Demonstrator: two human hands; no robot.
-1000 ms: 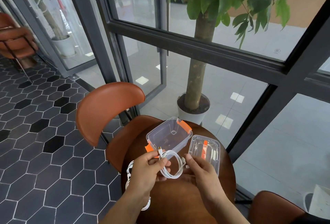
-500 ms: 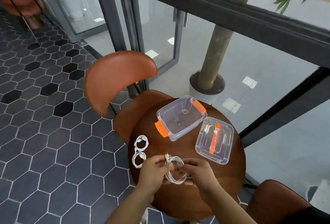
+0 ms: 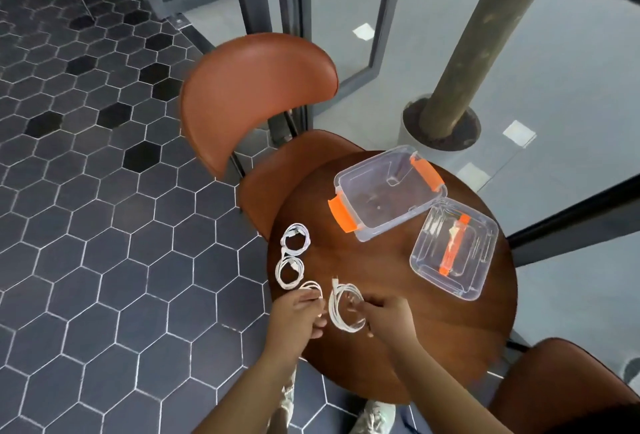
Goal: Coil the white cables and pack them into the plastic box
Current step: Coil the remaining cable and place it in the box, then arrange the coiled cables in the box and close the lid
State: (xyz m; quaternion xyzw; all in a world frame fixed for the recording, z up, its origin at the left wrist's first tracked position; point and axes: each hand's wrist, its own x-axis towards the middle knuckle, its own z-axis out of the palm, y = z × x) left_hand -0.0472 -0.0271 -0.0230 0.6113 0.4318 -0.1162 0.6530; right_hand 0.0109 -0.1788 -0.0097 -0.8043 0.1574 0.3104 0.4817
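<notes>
I'm at the coiling step, close to packing. My right hand (image 3: 389,317) pinches the big coil (image 3: 336,310) at its right side, fingers curled onto the strands, and holds it just above the table (image 3: 433,329) by the near-left edge. One plug end sticks up loose at the top of the loop. My left hand (image 3: 298,316) sits beside it, fingers bent on the small coil (image 3: 310,284). The blur hides whether I actually grip that one or only touch it.

Two more lie wound along the left edge: the middle coil (image 3: 278,272) just beyond my left hand, and the far coil (image 3: 293,230) past it.

The box (image 3: 398,222) stands open toward the far edge, orange latches flipped out. I see no cable in it. Its lid (image 3: 429,260) lies next to it at the right edge, one corner touching the box.

As I judge it, nothing is packed yet. Next I should tuck in that loose end so the loop holds, then carry the coil across the table and lower it flat into the box without letting it spring open.
</notes>
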